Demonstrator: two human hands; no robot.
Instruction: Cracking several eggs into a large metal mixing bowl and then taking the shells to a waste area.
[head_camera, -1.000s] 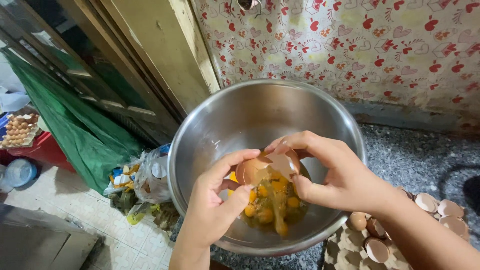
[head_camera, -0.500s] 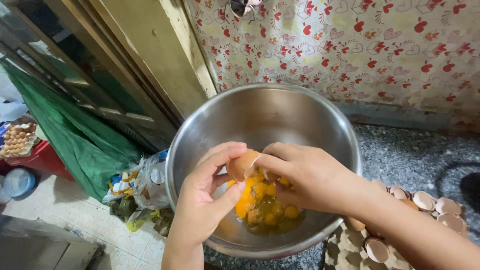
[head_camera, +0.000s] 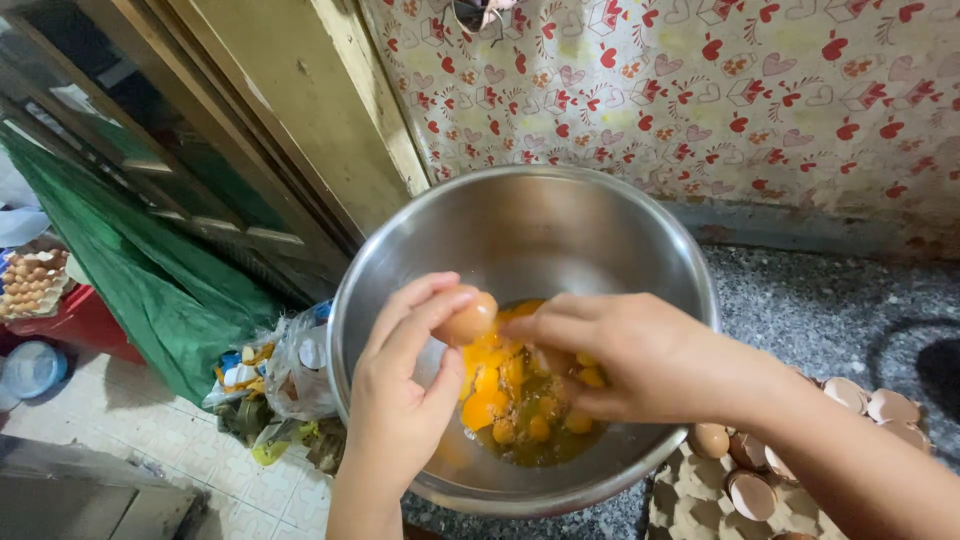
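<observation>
Two hands over steel bowl (head_camera: 520, 230), kept above pooled yolks (head_camera: 510, 400).
Left hand (head_camera: 400, 400) fingers clamped on eggshell half (head_camera: 466, 320); right hand (head_camera: 640, 360) fingers curled together, contents hidden, near counter (head_camera: 800, 290) front edge.

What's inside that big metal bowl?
The steel bowl holds several raw yolks in clear egg white. The left hand and right hand, pulling an eggshell apart above it, cover part of the contents.

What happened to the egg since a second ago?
The two hands pulled apart: the left hand now holds one eggshell half, the right hand moved right with the other. The steel bowl and the yolks stayed put.
</observation>
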